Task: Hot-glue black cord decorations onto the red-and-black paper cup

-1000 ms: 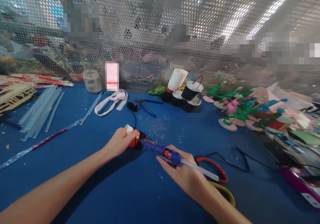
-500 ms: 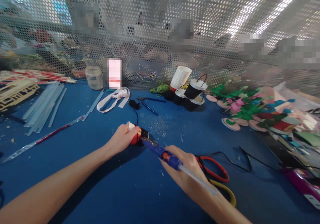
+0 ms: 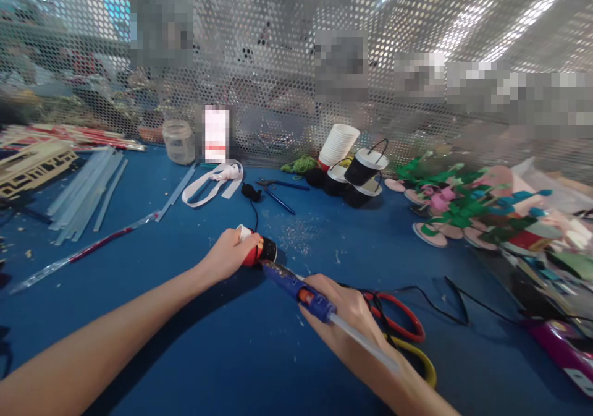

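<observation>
My left hand (image 3: 230, 252) is closed around a small red paper cup (image 3: 251, 256) lying on its side, its white rim toward the left and its base end wrapped in black. Black yarn (image 3: 255, 213) runs from the cup to a small black ball of yarn (image 3: 251, 191) on the table. In my right hand (image 3: 340, 311) is a blue hot glue gun (image 3: 301, 290), gripped with the fingers wrapped round it. Its nozzle is at the black part of the cup; whether it touches I cannot tell. A clear glue stick (image 3: 364, 342) sticks out of the gun's back.
Behind the hands lie blue-handled pliers (image 3: 282, 196), a white ribbon (image 3: 204, 192) and stacked white cups (image 3: 339, 144) beside black-wrapped cups (image 3: 365, 167). Glue sticks (image 3: 86, 196) are at left. Paper flowers (image 3: 451, 203) stand at right. Red and yellow loops (image 3: 407, 317) lie by my right wrist.
The glue gun's nozzle has shifted slightly down along the cup, showing more of its black end. Both hands keep their hold; the whole view has shifted a little.
</observation>
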The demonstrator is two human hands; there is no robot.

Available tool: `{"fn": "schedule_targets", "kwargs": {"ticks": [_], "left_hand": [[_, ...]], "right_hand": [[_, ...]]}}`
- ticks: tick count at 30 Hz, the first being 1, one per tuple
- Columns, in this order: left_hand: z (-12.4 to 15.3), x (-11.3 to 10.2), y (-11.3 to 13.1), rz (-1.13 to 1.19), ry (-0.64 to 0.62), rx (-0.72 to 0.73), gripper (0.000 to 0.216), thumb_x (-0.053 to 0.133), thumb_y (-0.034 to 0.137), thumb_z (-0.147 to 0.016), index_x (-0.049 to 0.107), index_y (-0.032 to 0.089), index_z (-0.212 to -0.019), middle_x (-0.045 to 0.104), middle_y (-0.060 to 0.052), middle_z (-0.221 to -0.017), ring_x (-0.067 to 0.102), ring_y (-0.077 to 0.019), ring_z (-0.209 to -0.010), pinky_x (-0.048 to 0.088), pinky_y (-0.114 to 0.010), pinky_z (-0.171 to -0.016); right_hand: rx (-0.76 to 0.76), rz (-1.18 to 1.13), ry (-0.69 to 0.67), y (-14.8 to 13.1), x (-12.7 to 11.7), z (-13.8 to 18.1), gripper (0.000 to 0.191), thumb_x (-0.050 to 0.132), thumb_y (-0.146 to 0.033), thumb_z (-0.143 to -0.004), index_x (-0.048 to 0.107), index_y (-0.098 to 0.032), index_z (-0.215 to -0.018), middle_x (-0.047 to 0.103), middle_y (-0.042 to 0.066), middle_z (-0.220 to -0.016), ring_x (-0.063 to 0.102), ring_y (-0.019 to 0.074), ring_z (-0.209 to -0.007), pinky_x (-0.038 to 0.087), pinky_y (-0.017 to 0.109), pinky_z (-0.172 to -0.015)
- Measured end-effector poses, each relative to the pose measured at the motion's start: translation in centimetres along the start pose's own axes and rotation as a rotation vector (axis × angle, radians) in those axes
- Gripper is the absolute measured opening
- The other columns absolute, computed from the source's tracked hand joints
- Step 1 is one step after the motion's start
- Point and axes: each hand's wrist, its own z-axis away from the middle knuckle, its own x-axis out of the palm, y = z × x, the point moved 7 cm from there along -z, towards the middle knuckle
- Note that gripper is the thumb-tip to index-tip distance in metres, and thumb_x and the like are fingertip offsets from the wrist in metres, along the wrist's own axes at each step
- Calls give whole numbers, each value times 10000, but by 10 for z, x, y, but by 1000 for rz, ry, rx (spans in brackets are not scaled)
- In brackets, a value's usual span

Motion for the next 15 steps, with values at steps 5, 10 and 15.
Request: {"fn": "schedule_targets", "kwargs": {"ticks": [5, 10, 15], "left_hand": [[-1, 1, -3, 4, -4, 5, 347, 406, 455, -696, 424, 151, -531, 326, 48, -476, 263, -69, -449, 203, -210, -426], [-2, 1, -3, 11, -6, 9, 349, 404, 461, -696, 433, 151, -537, 339, 50, -473, 277, -72, -444, 211, -211, -428], [0, -1, 0, -10, 4, 2, 341, 407, 445, -696, 415, 155, -517, 321, 52, -463, 270, -71, -442, 194, -211, -421]], "right_hand": [[19, -3, -6, -1, 0, -1, 123, 406, -165, -756, 494, -171, -671, 505, -19, -527, 468, 84, -389, 339, 174, -390], [47, -5, -38, 0, 1, -1, 116, 402, -160, -750, 495, -175, -683, 517, -16, -544, 476, 85, -405, 341, 173, -401], [47, -10, -50, 3, 3, 0, 114, 401, -139, -728, 491, -179, -672, 515, -16, -545, 471, 84, -406, 342, 174, -408]]}}
